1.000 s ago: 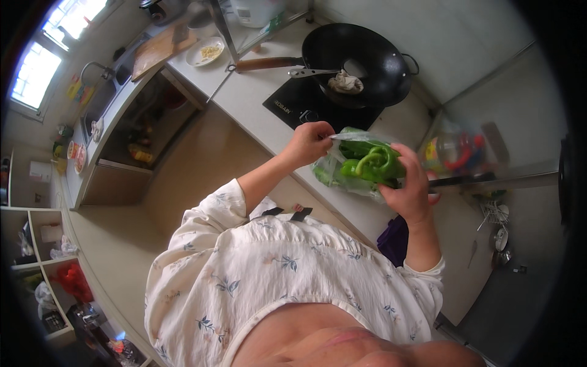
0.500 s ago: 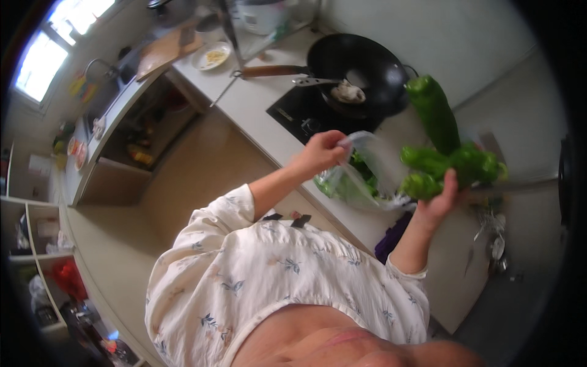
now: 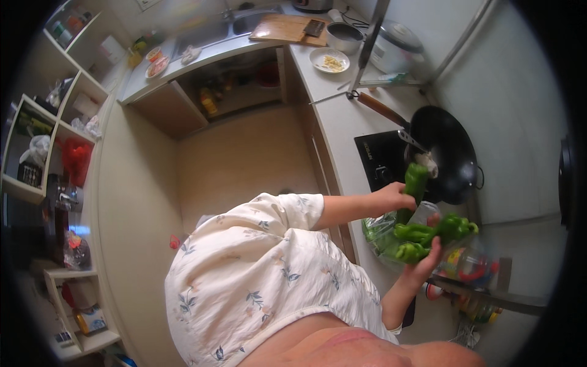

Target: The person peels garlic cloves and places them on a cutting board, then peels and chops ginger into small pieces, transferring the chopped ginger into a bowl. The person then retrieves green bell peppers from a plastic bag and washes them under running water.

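Observation:
My left hand [image 3: 394,198] is closed around a long green pepper [image 3: 416,181] that stands nearly upright, its top overlapping the near edge of the wok in the picture. Just to the right and nearer to me, my right hand [image 3: 427,259] is cupped under several more green peppers [image 3: 413,232]. Below both hands, a clear plastic bag [image 3: 380,237] with green vegetables in it lies on the counter, partly hidden by the peppers and my hands.
A black wok [image 3: 450,160] sits on the black cooktop [image 3: 371,160], a slotted spatula [image 3: 413,140] inside it. Farther off are a plate of chopped yellowish pieces [image 3: 330,61], a pot [image 3: 345,38], a rice cooker [image 3: 394,46] and a cutting board [image 3: 284,27]. A metal rack bar [image 3: 501,296] stands at right.
My left hand has let go of the bag's edge and taken hold of the long pepper. My right hand still holds the others. The view has turned toward the left.

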